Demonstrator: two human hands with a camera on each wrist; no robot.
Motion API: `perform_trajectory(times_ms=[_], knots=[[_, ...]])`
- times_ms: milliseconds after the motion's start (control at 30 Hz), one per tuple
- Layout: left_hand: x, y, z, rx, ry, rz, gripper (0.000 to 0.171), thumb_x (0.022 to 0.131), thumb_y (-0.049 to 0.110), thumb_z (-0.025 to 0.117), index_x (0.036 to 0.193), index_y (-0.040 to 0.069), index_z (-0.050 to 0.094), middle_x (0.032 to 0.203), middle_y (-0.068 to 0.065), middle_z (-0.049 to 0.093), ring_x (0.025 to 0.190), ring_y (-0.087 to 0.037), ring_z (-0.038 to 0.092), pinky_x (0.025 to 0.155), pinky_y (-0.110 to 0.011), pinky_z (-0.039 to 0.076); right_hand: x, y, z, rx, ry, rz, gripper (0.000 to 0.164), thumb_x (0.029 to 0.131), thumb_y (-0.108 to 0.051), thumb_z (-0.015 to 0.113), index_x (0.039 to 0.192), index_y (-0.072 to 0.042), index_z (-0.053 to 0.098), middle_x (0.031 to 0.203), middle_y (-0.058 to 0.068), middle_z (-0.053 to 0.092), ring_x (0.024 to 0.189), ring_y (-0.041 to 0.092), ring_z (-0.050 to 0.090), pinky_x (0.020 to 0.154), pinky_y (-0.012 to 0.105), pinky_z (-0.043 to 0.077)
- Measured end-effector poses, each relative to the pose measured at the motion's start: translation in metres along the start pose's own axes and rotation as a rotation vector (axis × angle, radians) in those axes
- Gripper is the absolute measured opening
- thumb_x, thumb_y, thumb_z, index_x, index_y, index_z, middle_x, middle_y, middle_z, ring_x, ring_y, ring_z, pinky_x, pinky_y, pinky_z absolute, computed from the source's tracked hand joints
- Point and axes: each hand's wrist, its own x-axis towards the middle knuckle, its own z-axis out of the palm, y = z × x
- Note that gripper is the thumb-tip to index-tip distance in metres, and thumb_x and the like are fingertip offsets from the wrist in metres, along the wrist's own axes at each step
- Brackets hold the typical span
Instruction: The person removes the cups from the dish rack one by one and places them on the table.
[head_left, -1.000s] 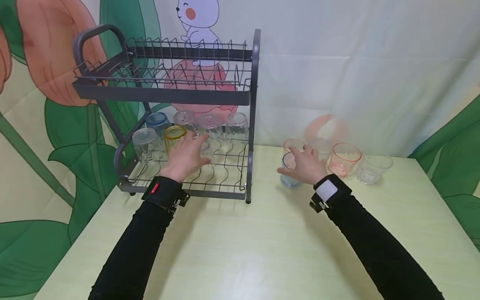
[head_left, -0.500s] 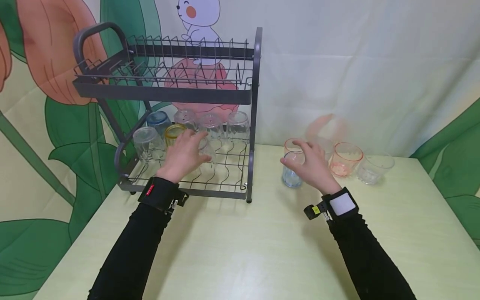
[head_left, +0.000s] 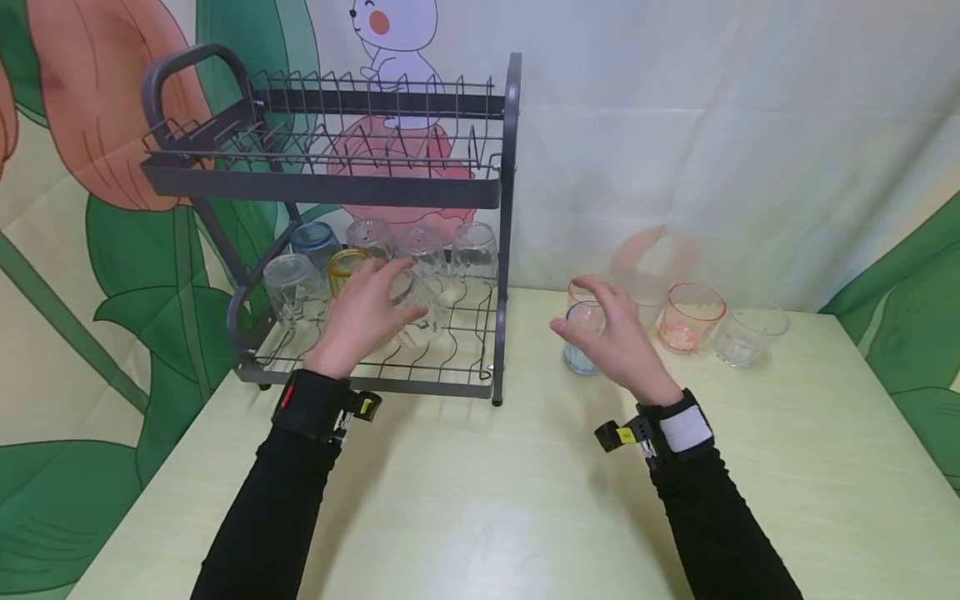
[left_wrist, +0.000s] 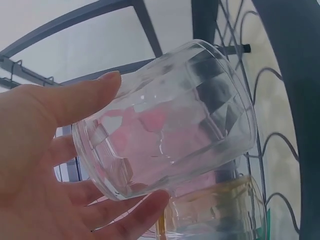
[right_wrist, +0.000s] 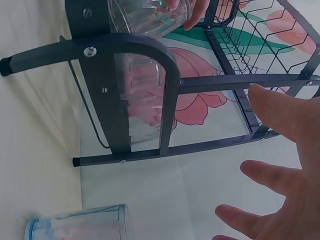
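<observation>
My left hand (head_left: 360, 318) is at the lower tier of the dark dish rack (head_left: 322, 188), its thumb and fingers spread around the base end of a clear glass tumbler (left_wrist: 170, 130). That tumbler stands upside down, partly covered by the hand; firm contact is hard to judge. A yellow-rimmed tumbler (head_left: 345, 265) sits beside it. On the table to the right, my right hand (head_left: 624, 343) hovers by a blue-rimmed tumbler (head_left: 581, 357), thumb and index apart. The right wrist view shows spread fingers (right_wrist: 272, 175) with nothing between them and the blue tumbler (right_wrist: 80, 225) below.
More upturned tumblers share the lower tier, including a blue one (head_left: 316, 242) and a clear one (head_left: 296, 287). Right of the right hand stand a red-rimmed glass (head_left: 690, 321) and a clear glass (head_left: 750, 335). The rack's right post (head_left: 504, 250) rises between the hands.
My left hand has shifted slightly left and toward me, showing more of the clear tumbler. The right hand has turned and drawn a little away from the blue-rimmed tumbler, which stays put.
</observation>
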Motion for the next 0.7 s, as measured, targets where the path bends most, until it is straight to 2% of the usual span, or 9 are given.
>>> perform_trajectory(times_ms=[200, 467, 600, 700], knots=[[-0.004, 0.002, -0.001, -0.068, 0.014, -0.02, 0.068, 0.093, 0.031, 0.069, 0.15, 0.012, 0.039, 0.144, -0.02, 0.039, 0.127, -0.038, 0.042, 0.104, -0.05, 0.038, -0.005, -0.008, 0.001, 0.089, -0.008, -0.036, 0.069, 0.09, -0.041, 0.07, 0.148, -0.017, 0.041, 0.152, 0.001, 0.032, 0.141, 0.023, 0.023, 0.112, 0.055, 0.024], [-0.013, 0.005, -0.003, -0.194, 0.045, -0.027, 0.066, 0.093, 0.034, 0.068, 0.149, 0.013, 0.04, 0.143, -0.017, 0.041, 0.118, -0.034, 0.047, 0.101, -0.047, 0.039, -0.009, -0.015, 0.006, 0.196, -0.028, -0.046, 0.066, 0.091, -0.036, 0.071, 0.147, -0.019, 0.041, 0.151, -0.004, 0.033, 0.14, 0.016, 0.026, 0.114, 0.05, 0.023], [-0.015, 0.004, -0.001, -0.238, 0.065, -0.028, 0.066, 0.092, 0.037, 0.069, 0.149, 0.014, 0.042, 0.143, -0.015, 0.042, 0.125, -0.034, 0.044, 0.103, -0.049, 0.038, -0.01, -0.019, 0.008, 0.241, -0.059, -0.063, 0.065, 0.092, -0.033, 0.071, 0.148, -0.018, 0.04, 0.151, -0.003, 0.035, 0.14, 0.015, 0.027, 0.114, 0.051, 0.023], [-0.017, 0.002, 0.0, -0.31, 0.066, -0.058, 0.067, 0.091, 0.041, 0.069, 0.148, 0.019, 0.043, 0.148, -0.012, 0.039, 0.133, -0.034, 0.039, 0.106, -0.051, 0.036, -0.011, -0.023, 0.01, 0.25, -0.069, -0.074, 0.065, 0.091, -0.032, 0.071, 0.147, -0.018, 0.041, 0.151, -0.003, 0.035, 0.139, 0.014, 0.028, 0.113, 0.05, 0.026]])
